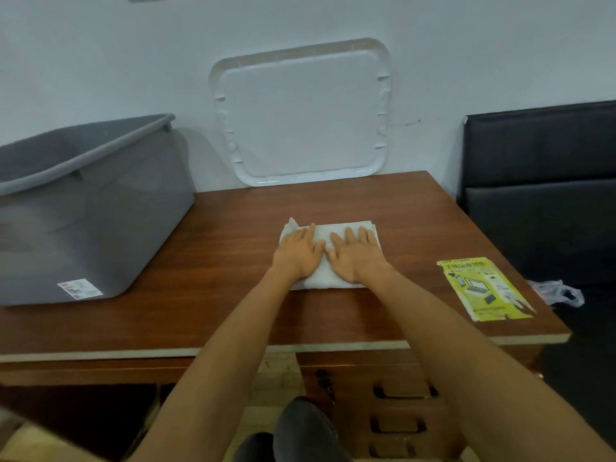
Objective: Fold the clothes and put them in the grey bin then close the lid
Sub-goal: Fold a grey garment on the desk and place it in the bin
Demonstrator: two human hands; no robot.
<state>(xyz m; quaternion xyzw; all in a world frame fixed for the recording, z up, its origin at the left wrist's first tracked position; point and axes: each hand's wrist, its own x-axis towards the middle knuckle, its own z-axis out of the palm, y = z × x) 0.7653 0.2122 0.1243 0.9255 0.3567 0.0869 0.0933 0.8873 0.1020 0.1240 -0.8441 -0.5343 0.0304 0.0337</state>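
A white cloth (325, 230), folded into a small rectangle, lies in the middle of the wooden table (213, 261). My left hand (298, 253) presses flat on its left half with straight fingers. Beside it, my right hand (355, 256) presses flat on the right half, the two thumbs nearly touching. The grey bin (90, 208) stands open on the table's left side, tilted in this wide view. Its clear lid (303, 111) leans upright against the white wall behind the table.
A yellow leaflet (483, 290) lies near the table's right edge. A black padded seat (543, 195) stands to the right, with a crumpled plastic bag (560, 291) on it. Drawers (400, 391) sit under the table front, above my knees.
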